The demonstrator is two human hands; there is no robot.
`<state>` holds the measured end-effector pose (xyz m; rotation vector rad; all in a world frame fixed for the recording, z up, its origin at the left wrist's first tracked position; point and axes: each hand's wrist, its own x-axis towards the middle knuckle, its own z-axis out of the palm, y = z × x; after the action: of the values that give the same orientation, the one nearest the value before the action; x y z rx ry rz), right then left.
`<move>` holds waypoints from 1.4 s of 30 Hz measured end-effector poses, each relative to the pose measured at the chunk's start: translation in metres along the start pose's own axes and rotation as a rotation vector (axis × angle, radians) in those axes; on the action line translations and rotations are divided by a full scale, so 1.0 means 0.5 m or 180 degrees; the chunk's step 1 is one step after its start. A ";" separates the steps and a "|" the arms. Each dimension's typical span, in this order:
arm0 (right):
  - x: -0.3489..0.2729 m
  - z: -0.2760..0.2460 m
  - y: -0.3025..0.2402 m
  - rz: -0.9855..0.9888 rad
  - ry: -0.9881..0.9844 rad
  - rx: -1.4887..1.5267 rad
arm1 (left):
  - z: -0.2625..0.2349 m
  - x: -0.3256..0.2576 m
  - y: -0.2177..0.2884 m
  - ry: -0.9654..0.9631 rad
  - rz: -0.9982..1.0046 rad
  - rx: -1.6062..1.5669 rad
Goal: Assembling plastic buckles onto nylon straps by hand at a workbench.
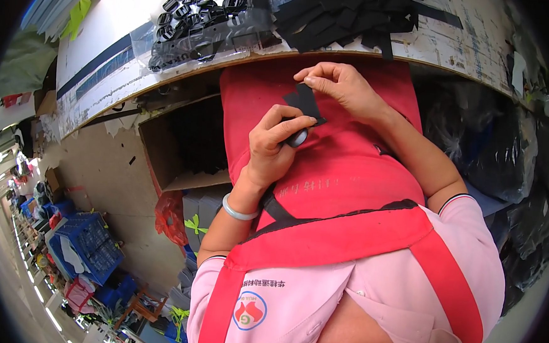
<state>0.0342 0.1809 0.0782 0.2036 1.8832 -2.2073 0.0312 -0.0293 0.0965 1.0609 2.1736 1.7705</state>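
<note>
Above my lap, my left hand [272, 145] is closed around a few short black fabric strips [304, 101], which fan out past its thumb. A dark, rounded object with a shiny end [298, 138] pokes out from the same hand; its kind cannot be made out. My right hand [348, 91] is a little higher and to the right, thumb and forefinger pinched together close to the upper end of the strips. Whatever lies between those fingertips is too small to tell. Beneath both hands spreads a red apron [344, 169].
On the worn white table [476, 52] ahead lie a clear bag of black plastic buckles [199, 16] and a heap of black strips [346, 19]. Below its edge stands an open cardboard box [189, 182] at left; dark plastic bags [490, 147] fill the right. Blue crates [88, 245] stand farther left.
</note>
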 end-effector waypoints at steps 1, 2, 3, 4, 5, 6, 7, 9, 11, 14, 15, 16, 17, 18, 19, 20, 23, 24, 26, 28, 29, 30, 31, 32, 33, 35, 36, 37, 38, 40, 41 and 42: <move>0.001 0.002 0.002 0.0001 -0.0004 -0.0002 | -0.001 -0.002 -0.004 0.0030 0.0009 0.0011; 0.003 0.004 0.006 0.0084 -0.0068 0.0078 | -0.001 -0.004 -0.006 0.0062 0.0018 0.0022; 0.004 0.005 0.011 0.0164 -0.0126 0.0159 | 0.000 -0.005 -0.003 0.0063 0.0020 0.0022; 0.007 0.003 0.021 0.0253 -0.0256 0.0177 | 0.002 -0.006 0.003 0.0071 0.0084 0.0075; 0.004 0.000 0.020 0.0253 -0.0256 0.0176 | 0.004 -0.007 0.008 0.0080 0.0148 0.0129; 0.000 -0.002 0.018 0.0644 -0.0460 0.0385 | 0.006 -0.008 0.012 0.0087 0.0147 0.0133; -0.003 -0.002 0.016 0.1036 -0.0662 0.0593 | 0.009 -0.008 0.015 0.0064 0.0186 0.0075; -0.007 0.006 0.017 0.1116 -0.0731 0.0999 | 0.014 -0.011 0.016 0.0050 0.0222 0.0020; -0.011 0.020 -0.006 0.0706 -0.0426 0.0779 | 0.020 -0.020 0.006 0.0208 -0.0009 -0.0199; -0.008 0.029 0.008 0.0219 -0.0087 0.0706 | 0.025 -0.026 -0.007 0.0368 -0.0165 -0.0301; -0.009 0.033 0.009 0.0221 -0.0086 0.0703 | 0.026 -0.027 -0.007 0.0370 -0.0164 -0.0305; -0.010 0.036 0.010 0.0135 -0.0009 0.0616 | 0.027 -0.028 -0.006 0.0390 -0.0192 -0.0361; -0.011 0.039 0.010 0.0050 0.0065 0.0529 | 0.028 -0.030 -0.005 0.0411 -0.0221 -0.0416; -0.010 0.040 0.010 0.0051 0.0051 0.0527 | 0.030 -0.032 -0.006 0.0424 -0.0224 -0.0410; -0.009 0.042 0.011 -0.0014 0.0111 0.0428 | 0.033 -0.035 -0.007 0.0487 -0.0389 -0.0649; -0.008 0.044 0.011 -0.0079 0.0168 0.0330 | 0.034 -0.039 -0.008 0.0551 -0.0553 -0.0887; 0.015 0.025 0.011 -0.0778 0.0823 -0.0510 | 0.033 -0.041 -0.013 0.1018 -0.1839 -0.2142; 0.030 0.033 -0.012 -0.1105 0.1028 -0.0058 | 0.030 -0.032 -0.006 0.1129 -0.2155 -0.2393; 0.054 0.066 -0.061 -0.1142 0.0811 0.0003 | 0.037 -0.046 -0.021 0.1025 -0.2351 -0.2634; 0.054 0.152 -0.106 -0.1355 0.0101 0.0117 | 0.036 -0.049 -0.027 0.0671 -0.2582 -0.2830; 0.047 0.182 -0.115 -0.1376 -0.0348 0.0378 | 0.035 -0.051 -0.031 0.0661 -0.2591 -0.2818; 0.045 0.187 -0.128 -0.1560 -0.0572 -0.0531 | 0.032 -0.059 -0.037 0.0650 -0.2463 -0.2856; 0.046 0.175 -0.121 -0.1573 -0.0614 -0.0522 | 0.030 -0.058 -0.043 0.0638 -0.2324 -0.2892; 0.050 0.155 -0.105 -0.1741 -0.0631 -0.1398 | 0.024 -0.057 -0.045 0.0664 -0.2396 -0.2808; 0.051 0.132 -0.089 -0.1908 -0.0665 -0.2275 | 0.022 -0.053 -0.048 0.0743 -0.2379 -0.2795; 0.038 0.091 -0.062 -0.1004 -0.1362 -0.2234 | 0.020 -0.053 -0.047 0.0616 -0.2733 -0.2538; 0.022 0.087 -0.054 -0.0716 -0.1259 -0.2016 | 0.023 -0.049 -0.048 0.0626 -0.2661 -0.2668; 0.007 0.087 -0.047 -0.0425 -0.1156 -0.1809 | 0.026 -0.047 -0.048 0.0622 -0.2728 -0.2662; 0.004 0.083 -0.038 -0.0425 -0.1026 -0.1638 | 0.027 -0.047 -0.049 0.0608 -0.2645 -0.2681; -0.001 0.071 -0.030 -0.0212 -0.0554 -0.1112 | 0.027 -0.037 -0.047 0.0604 -0.2563 -0.2688; 0.003 0.062 -0.019 -0.0045 -0.0374 -0.0655 | 0.024 -0.028 -0.044 0.0870 -0.2455 -0.2918; 0.005 0.061 -0.021 0.0123 -0.0184 -0.0322 | 0.025 -0.018 -0.043 0.1100 -0.2330 -0.3160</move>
<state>0.0303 0.1520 0.0928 0.1555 1.9371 -2.0645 0.0352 -0.0258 0.0704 -0.2442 1.1625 2.2226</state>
